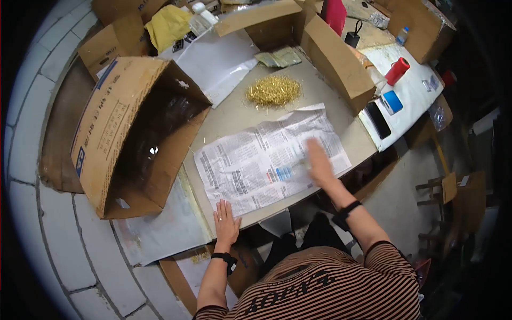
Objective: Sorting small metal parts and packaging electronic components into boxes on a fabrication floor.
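Observation:
A printed sheet of newspaper [256, 154] lies spread and slightly creased on the worktable. My left hand [226, 226] rests on its near left corner, palm down with the fingers stretched out and nothing in them. Over the right part of the paper is my right hand [319, 162], smeared by motion, so its fingers and anything in them cannot be made out. Beyond the sheet sits a heap of thin gold-coloured pieces [273, 90], like small pins. A few stray pieces lie around the heap.
A large cardboard box [122, 112] lies open on its side at the left. Cardboard flaps [341, 66] wall the far right. On a white surface to the right are a black phone [378, 120], a blue box [392, 102] and a red thread spool [397, 71].

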Tool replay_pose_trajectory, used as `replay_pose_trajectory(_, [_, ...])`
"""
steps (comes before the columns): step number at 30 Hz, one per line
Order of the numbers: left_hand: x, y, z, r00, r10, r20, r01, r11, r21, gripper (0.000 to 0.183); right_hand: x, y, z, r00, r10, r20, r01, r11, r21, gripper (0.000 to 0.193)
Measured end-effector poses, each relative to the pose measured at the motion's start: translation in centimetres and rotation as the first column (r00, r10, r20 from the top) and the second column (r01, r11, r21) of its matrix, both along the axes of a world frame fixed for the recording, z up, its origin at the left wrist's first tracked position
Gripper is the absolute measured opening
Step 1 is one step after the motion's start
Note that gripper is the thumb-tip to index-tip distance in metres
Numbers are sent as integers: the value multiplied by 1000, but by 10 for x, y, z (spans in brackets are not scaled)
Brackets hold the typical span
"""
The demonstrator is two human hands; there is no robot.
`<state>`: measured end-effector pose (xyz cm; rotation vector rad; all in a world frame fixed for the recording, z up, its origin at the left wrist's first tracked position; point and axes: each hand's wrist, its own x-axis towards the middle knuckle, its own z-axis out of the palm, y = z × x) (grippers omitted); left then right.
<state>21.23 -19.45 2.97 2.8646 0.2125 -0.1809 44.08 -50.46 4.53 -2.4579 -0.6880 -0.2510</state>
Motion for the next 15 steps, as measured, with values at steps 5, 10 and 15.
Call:
replay_pose_trajectory(5, [-10, -6, -1, 999, -14, -31, 14, 1000, -6, 68, 59, 74, -22, 983, 103, -154, -130, 975, -180, 52])
replay_pose_trajectory(10, [-27, -7, 3, 993, 48, -106, -49, 999, -6, 68, 113, 7, -27, 966, -231, -116, 180, 923, -341, 54])
replay_pose_trajectory(15, [-7, -11, 12, 989, 91, -120, -89, 996, 17, 63, 151, -74, -40, 969, -206, -135, 130, 893, -430, 53])
